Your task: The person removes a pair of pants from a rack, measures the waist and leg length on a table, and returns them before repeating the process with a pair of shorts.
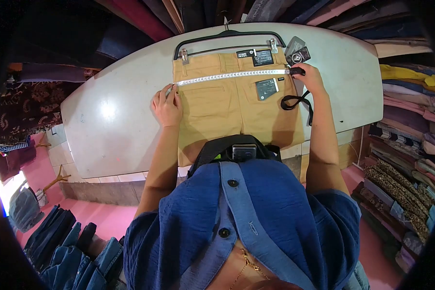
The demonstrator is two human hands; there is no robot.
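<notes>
Tan shorts [210, 108] lie on a white table, clipped at the waistband to a black hanger [227, 35]. A white tape measure [232, 75] stretches across them just below the waistband. At its left end, my left hand [167, 106] pinches the tape by the shorts' side edge. My right hand [310, 77] grips the tape's black case at the right edge, with a black strap [299, 102] hanging from it. Dark tags [267, 90] sit on the right back pocket and at the waistband, and another tag [295, 46] lies beside the hanger's right clip.
The white table [111, 125] has rounded ends. Folded clothes [406, 96] are stacked along the right side, and dark garments [130, 24] hang at the back. Several pairs of jeans [77, 261] sit at lower left, near a grey-blue cap [26, 209]. The floor [99, 217] is pink.
</notes>
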